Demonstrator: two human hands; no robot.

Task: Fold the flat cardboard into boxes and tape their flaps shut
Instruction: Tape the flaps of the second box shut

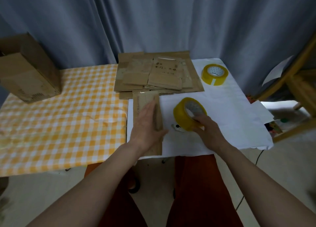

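Near the table's front edge, your left hand (148, 124) presses flat on a narrow, creased brown cardboard piece (147, 119); your right hand (207, 129) grips a yellow tape roll (189, 113). An open-topped cardboard box (28, 69) sits far left, contents unseen.

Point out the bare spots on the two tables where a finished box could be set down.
Most of the checked cloth is bare, between the brown box at its far left and the flat cardboard stack. The white cloth has room right of the held tape roll, below the second roll. It is crowded around the left hand and right hand.
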